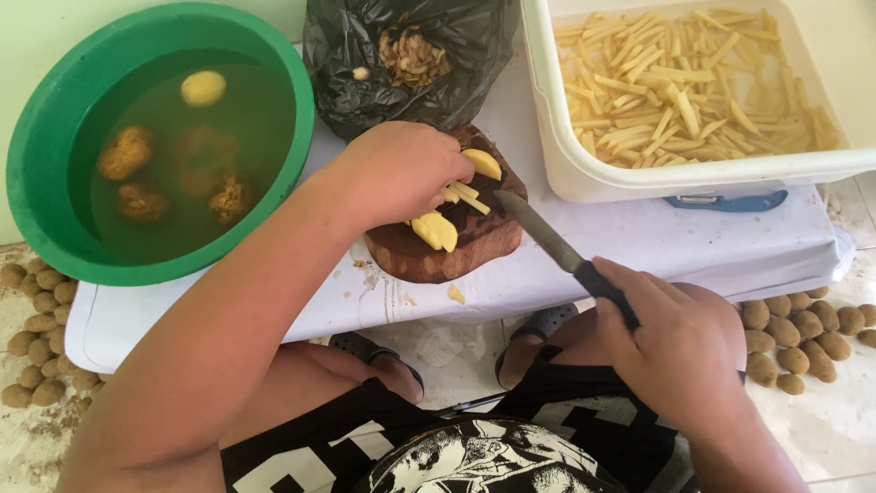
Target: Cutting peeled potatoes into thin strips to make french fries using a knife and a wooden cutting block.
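Holding a knife [555, 245] in the right hand [680, 351], lower right of frame: fingers wrapped tight around the black handle, blade angled up-left with its tip over the right edge of the round wooden cutting board [447, 242] at centre. Left hand [397, 173] sits palm-down on the board, fingers curled together over peeled potato pieces [436, 230]; a few cut strips and slices poke out from under it on the right side. Can't tell exactly how the hidden fingertips grip. Blade is near the pieces, not touching them. Board rests on a low white table [657, 242]. Upper left: green basin [55, 137] of cloudy water with one peeled potato [203, 88] floating and several unpeeled ones submerged. Top centre, just behind the board: black plastic bag [401, 55] with peel scraps inside. Upper right: white tub [584, 169] full of cut potato sticks [684, 82]; a blue peeler [725, 201] lies just below its front wall. Unpeeled small potatoes [36, 347] piled on the floor at lower left, more at right edge [803, 333].
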